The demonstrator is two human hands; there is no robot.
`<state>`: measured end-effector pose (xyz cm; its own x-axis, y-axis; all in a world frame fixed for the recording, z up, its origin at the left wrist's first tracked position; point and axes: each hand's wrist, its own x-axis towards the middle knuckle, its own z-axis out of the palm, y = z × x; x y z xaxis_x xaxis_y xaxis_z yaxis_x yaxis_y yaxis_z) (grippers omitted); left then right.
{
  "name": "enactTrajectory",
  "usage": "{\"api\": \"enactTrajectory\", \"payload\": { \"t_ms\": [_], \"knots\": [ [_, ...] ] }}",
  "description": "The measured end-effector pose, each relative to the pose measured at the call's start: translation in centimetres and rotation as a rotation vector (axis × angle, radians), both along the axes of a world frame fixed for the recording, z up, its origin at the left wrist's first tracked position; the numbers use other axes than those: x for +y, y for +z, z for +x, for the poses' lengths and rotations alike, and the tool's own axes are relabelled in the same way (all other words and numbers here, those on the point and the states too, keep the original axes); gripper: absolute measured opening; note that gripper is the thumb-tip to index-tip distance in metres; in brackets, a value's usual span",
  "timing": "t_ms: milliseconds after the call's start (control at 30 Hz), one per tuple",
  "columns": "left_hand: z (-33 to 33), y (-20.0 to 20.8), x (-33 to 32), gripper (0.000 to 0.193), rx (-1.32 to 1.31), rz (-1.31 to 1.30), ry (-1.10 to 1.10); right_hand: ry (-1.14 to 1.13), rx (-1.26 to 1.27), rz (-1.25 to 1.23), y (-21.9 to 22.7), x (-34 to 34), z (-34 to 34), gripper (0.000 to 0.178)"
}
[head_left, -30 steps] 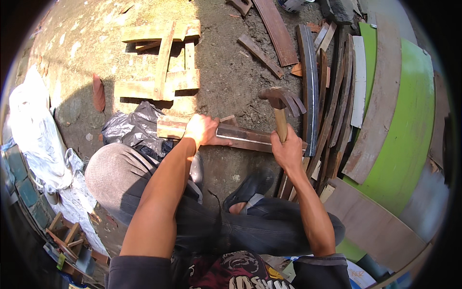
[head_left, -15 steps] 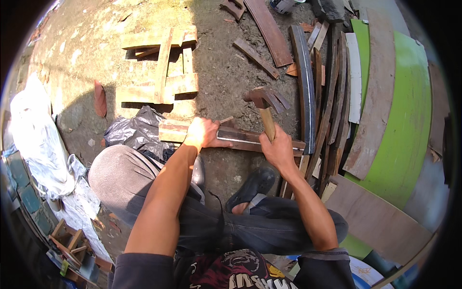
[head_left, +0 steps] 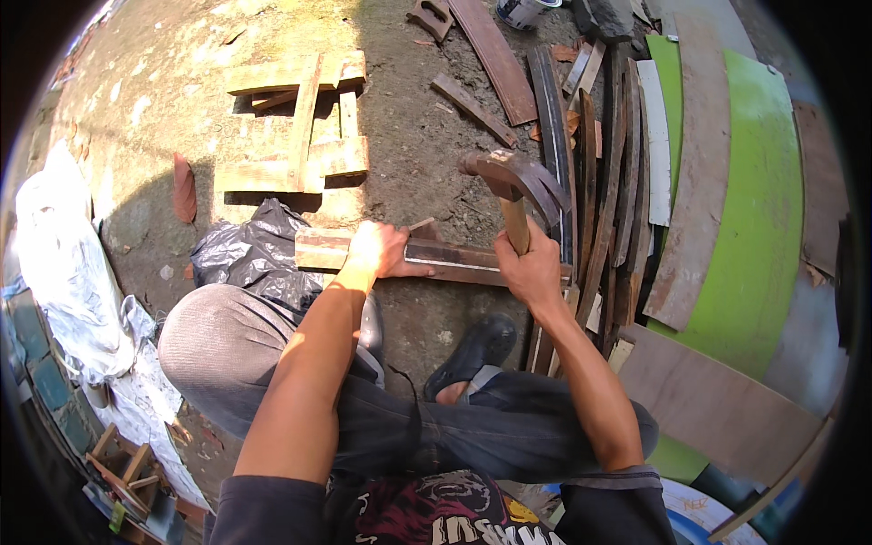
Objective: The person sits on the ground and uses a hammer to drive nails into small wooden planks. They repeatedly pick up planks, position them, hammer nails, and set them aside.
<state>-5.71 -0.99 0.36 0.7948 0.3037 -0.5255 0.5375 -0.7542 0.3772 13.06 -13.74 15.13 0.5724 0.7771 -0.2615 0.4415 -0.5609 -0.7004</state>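
Observation:
A claw hammer [head_left: 516, 225] is upright in my right hand [head_left: 530, 274], its fingers wrapped round the wooden handle. The rusty head is raised above the right part of a long narrow wooden strip [head_left: 459, 263]. This strip lies crosswise in front of my feet, with a pale line along it. My left hand [head_left: 379, 249] grips the strip left of its middle, thumb along the near side. A short piece of wood [head_left: 424, 229] juts out behind the strip beside that hand. Whether a nail is there, I cannot make out.
A slatted wooden frame [head_left: 307, 123] lies in sunlight at the far left, near a crumpled black plastic bag [head_left: 252, 247]. Long wooden strips [head_left: 620, 200] are piled on the right beside green boards [head_left: 758, 209]. A brown plank [head_left: 493, 59] and a can [head_left: 527, 11] are farther off.
The hammer head has tilted and shifted a little right, and appears larger. My left hand keeps its hold on the strip. The whole view has moved slightly.

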Motion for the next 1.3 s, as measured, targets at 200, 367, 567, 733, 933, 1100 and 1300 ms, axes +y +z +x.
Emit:
{"api": "enactTrajectory", "payload": {
  "t_ms": [200,367,567,733,933,1100,1300],
  "knots": [
    [-0.3,0.3,-0.9,0.099,-0.012,-0.031,0.063,0.221,-0.013,-0.64,-6.0,-3.1,-0.3,0.032],
    [-0.6,-0.1,-0.8,0.099,0.006,-0.025,0.03,0.157,-0.064,-0.418,-2.0,-1.4,-0.2,0.029],
    [0.0,0.1,-0.8,0.1,-0.06,-0.002,0.001,0.188,-0.112,-0.401,-4.0,-4.2,-0.3,0.03],
    [-0.1,0.1,-1.3,0.101,-0.079,0.006,0.007,0.295,-0.062,-0.616,-6.0,-4.5,0.5,0.031],
    [0.3,0.7,-0.3,0.1,-0.104,0.075,-0.031,0.19,-0.151,-0.488,-0.9,-3.9,2.2,0.029],
    [2.3,2.1,3.9,0.092,-0.186,0.153,-0.148,0.169,-0.034,-0.486,-3.2,-5.9,4.7,0.038],
    [1.1,4.2,5.0,0.087,-0.069,0.14,-0.126,0.099,0.208,-0.527,-7.3,-7.9,4.8,0.056]
  ]
}}
